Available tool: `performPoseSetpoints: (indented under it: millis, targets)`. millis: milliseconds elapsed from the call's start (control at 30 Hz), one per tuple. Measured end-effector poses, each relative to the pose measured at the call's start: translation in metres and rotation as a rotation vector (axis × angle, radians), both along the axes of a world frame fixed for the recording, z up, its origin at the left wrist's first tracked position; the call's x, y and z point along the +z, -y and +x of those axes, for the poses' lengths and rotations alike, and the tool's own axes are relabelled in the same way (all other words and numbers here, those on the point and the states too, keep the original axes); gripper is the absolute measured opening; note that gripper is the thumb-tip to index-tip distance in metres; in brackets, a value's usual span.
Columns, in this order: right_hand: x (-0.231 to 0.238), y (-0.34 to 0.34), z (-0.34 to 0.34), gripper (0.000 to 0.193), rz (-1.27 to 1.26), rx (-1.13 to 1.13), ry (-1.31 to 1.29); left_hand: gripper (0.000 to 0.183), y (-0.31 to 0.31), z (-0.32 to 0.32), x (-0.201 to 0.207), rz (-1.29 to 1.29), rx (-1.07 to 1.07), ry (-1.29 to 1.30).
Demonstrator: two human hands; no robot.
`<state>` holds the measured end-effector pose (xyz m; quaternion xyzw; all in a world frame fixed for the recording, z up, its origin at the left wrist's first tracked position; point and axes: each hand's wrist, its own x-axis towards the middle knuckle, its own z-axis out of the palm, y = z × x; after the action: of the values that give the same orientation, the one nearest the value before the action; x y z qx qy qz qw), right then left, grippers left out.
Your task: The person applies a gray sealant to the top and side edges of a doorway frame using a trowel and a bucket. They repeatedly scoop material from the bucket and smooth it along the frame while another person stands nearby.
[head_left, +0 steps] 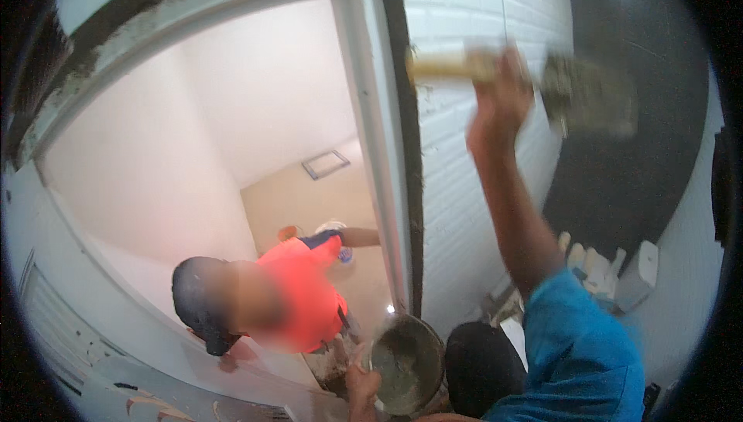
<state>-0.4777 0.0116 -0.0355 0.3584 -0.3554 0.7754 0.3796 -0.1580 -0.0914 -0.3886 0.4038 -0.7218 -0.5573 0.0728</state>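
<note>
My right hand [499, 109] is raised in front of the white brick-patterned wall [457, 167]. Its fingers are wrapped around the pale handle of a wide, flat tool [592, 97]. Motion blurs the grey head, so I cannot tell whether it is a brush or a trowel. Low in view, my left hand [362, 382] grips the rim of a dark bucket [433, 345]. Wet grey paste [398, 368] lies inside it.
A person in an orange shirt [302, 294] and dark cap stands by the door frame [368, 112], one arm stretched toward it. Beyond are a rectangular frame [325, 164] and containers on the floor. At right are a dark-tiled surface [619, 182] and a white box [638, 275].
</note>
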Motion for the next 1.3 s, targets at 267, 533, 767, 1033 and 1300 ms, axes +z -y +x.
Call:
performPoseSetpoints:
  millis: [267, 533, 767, 1033, 1300]
  targets:
    - [-0.191, 0.008, 0.062, 0.028, -0.06, 0.039, 0.455, 0.07, 0.014, -0.019, -0.034, -0.12, 0.001, -0.133]
    - [-0.236, 0.012, 0.049, 0.03, -0.106, -0.039, 0.589, 0.07, 0.022, -0.017, -0.024, -0.218, -0.028, 0.032]
    - [-0.245, 0.008, 0.047, 0.026, -0.125, -0.007, 0.604, 0.066, 0.011, -0.013, -0.011, -0.116, -0.025, 0.035]
    - [-0.257, -0.01, 0.049, 0.024, -0.033, -0.056, 0.561, 0.066, -0.008, -0.019, -0.024, -0.077, -0.009, 0.085]
    - [-0.268, -0.017, 0.045, 0.022, -0.059, -0.026, 0.554, 0.068, -0.008, -0.022, -0.06, -0.116, -0.047, 0.01]
